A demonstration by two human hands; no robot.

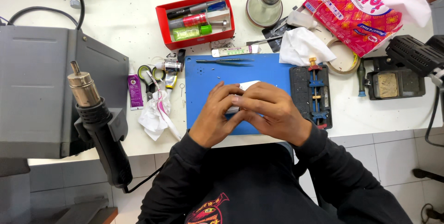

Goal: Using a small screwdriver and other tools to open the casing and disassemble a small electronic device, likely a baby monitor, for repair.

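Both of my hands meet over a blue work mat (203,85) on a white table. My left hand (215,115) and my right hand (273,110) close together around a small white flat object (247,85); only its upper edge shows past the fingers. What the object is I cannot tell. Black sleeves cover both forearms. A pair of thin tweezers (224,61) lies at the far edge of the mat, apart from the hands.
A hot-air gun (95,117) sits in its holder on a grey station (41,90) at left. A red tray (196,18) of tubes stands behind the mat. Right of the mat: a clamp fixture (314,94), white tissue (300,46), tape roll (344,57), red packet (360,13), black holder (395,83).
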